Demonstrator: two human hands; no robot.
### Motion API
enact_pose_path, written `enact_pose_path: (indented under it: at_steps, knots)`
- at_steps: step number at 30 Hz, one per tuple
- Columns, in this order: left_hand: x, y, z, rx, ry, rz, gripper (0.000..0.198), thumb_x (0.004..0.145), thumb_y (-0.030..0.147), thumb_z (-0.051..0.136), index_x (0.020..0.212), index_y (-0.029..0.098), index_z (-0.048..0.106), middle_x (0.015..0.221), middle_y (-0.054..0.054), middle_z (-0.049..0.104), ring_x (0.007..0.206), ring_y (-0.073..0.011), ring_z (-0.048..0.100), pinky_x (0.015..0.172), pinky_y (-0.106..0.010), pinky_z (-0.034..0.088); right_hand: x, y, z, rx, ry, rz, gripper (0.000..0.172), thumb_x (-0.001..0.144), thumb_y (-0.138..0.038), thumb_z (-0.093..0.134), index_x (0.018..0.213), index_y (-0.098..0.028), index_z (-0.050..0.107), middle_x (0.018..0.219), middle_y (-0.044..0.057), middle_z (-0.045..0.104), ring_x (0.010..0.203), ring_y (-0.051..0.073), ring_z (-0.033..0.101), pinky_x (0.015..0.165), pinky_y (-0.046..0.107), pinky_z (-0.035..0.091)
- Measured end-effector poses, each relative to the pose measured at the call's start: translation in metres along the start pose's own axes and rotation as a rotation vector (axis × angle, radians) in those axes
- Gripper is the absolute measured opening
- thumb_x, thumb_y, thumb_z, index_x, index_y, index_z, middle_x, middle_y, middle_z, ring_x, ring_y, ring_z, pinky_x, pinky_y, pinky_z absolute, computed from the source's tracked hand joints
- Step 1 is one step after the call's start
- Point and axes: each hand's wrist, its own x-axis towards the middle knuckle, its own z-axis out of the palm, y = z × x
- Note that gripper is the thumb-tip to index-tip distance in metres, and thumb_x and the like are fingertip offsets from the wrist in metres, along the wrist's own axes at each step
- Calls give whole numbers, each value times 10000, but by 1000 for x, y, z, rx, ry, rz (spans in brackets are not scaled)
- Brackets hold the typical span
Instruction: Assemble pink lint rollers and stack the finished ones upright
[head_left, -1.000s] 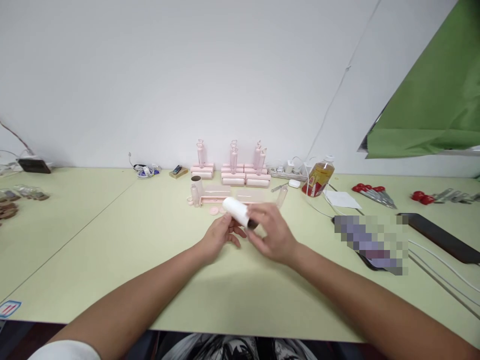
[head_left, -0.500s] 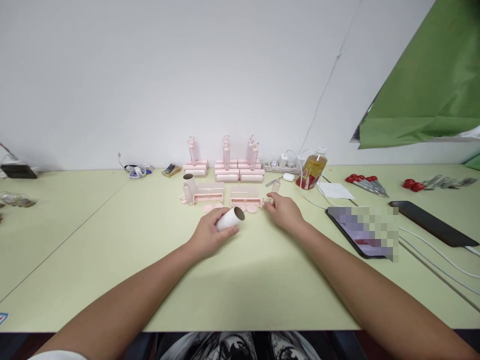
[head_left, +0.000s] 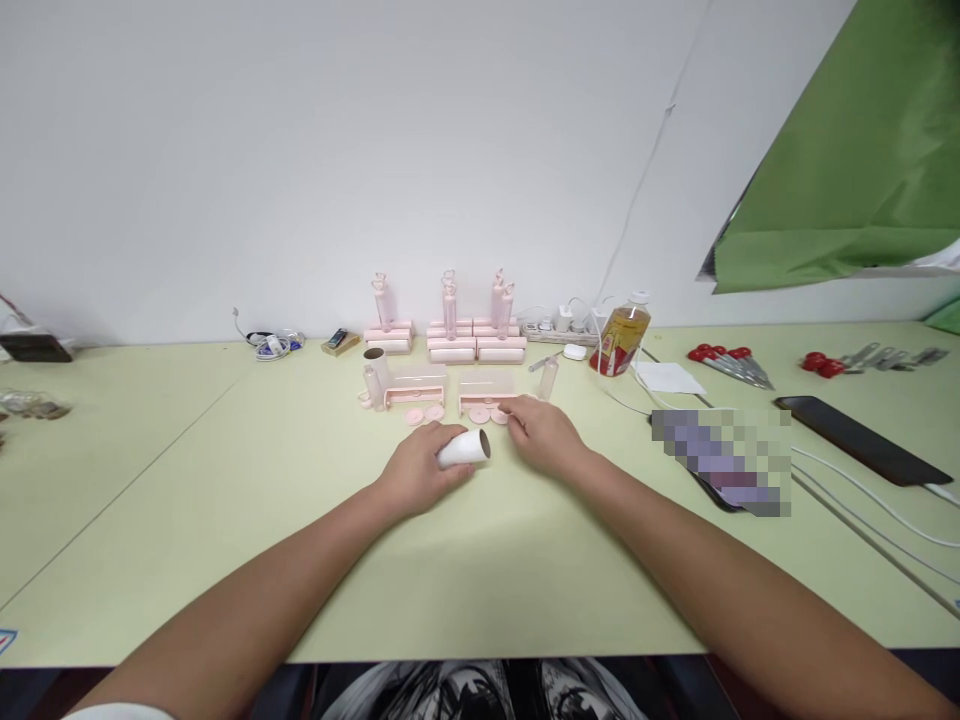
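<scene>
White tube (head_left: 459,450) clasped, left fingers (head_left: 448,432); right fingers (head_left: 517,407), hold unclear, overlap pink disc (head_left: 496,416); phone (head_left: 720,465) nearby

Two white tubes (head_left: 461,450), four discs (head_left: 414,417)

1. The worktop (head_left: 225,520) is finished smooth, with a soft sheen.
2. Between its near and far edges, a matt white tube (head_left: 459,449) is seen, card-like and brown inside.
3. Towards the far edge, pink discs (head_left: 414,416) are moulded in smooth, plastic-looking stuff.
4. Clear, glossy plastic is shown by the bottle (head_left: 622,335) near the far edge.
5. Above the far edge, rightwards, a creased, matt green sheet (head_left: 847,170) is hung.
</scene>
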Motion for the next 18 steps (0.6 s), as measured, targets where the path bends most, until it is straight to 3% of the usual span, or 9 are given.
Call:
enact_pose_path:
  at_steps: [4, 10, 13, 18]
  knots:
    - [-1, 2, -2, 8, -12, -6, 421, 769, 403, 662, 1168, 268, 639, 1023, -47, 646, 948, -243, 583, 829, -361, 460, -5, -8, 4, -57, -146, 8, 377, 902, -165, 417, 1240, -192, 584, 1081, 92, 711, 932, 242, 648, 732, 310, 435]
    - [-1, 4, -3, -4, -9, -3, 423, 764, 404, 662, 1165, 269, 642, 1026, -44, 652, 936, -241, 588, 817, -353, 463, -9, -2, 4, -36, -165, -4, 267, 887, -223, 521, 1120, -190, 649, 1104, 101, 642, 951, 224, 618, 745, 290, 430]
    - [-1, 4, -3, -7, -9, -10, 413, 761, 399, 663, 1153, 272, 649, 1016, -35, 656, 922, -236, 592, 797, -343, 466, -9, -2, 6, -11, -202, -6, 239, 903, -159, 476, 1020, -181, 683, 1049, 96, 630, 914, 197, 616, 768, 279, 424]
    - [-2, 4, -4, -8, -19, 1, 403, 768, 397, 657, 1153, 279, 650, 1011, -32, 659, 920, -232, 595, 803, -342, 463, -10, -6, 7, 14, -161, -9, 198, 893, -213, 521, 1025, -181, 665, 1044, 91, 618, 888, 198, 605, 750, 285, 431]
